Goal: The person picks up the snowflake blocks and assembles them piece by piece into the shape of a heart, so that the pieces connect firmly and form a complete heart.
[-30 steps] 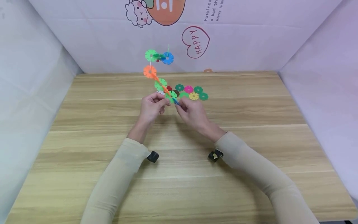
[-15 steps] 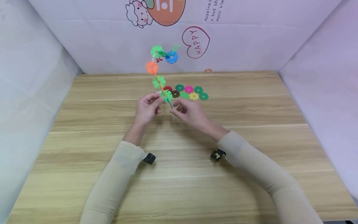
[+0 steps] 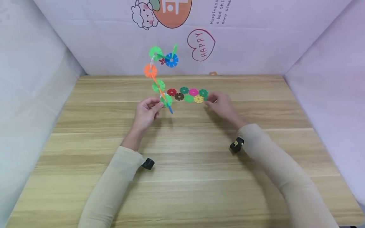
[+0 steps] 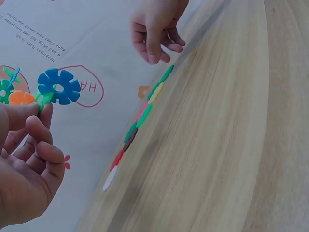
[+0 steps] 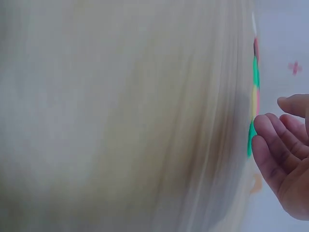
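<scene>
My left hand [image 3: 146, 114] pinches a light green snowflake disc [image 3: 167, 100] between thumb and fingertips. It is the near end of a chain of slotted plastic discs held up over the table. A blue disc [image 4: 59, 87] is slotted onto that green one. Farther along, an orange disc [image 3: 150, 70], a light green disc [image 3: 155, 53] and a blue disc [image 3: 171, 60] stand high against the backdrop. My right hand [image 3: 222, 105] holds nothing, fingers loosely bent with the thumb apart. It hovers at the right end of the loose discs, partly covering a dark green disc [image 4: 165, 73].
Loose discs lie in two rows on the wooden table [image 3: 182, 145], among them a red disc [image 3: 171, 92], a brown disc [image 3: 179, 96], a pink disc [image 3: 193, 92] and a yellow disc [image 3: 198, 99]. A printed white backdrop [image 3: 251, 41] rises behind.
My right hand has let go of the blue disc at the chain's end and moved right to the loose discs. My left hand has shifted slightly left, still holding the chain.
</scene>
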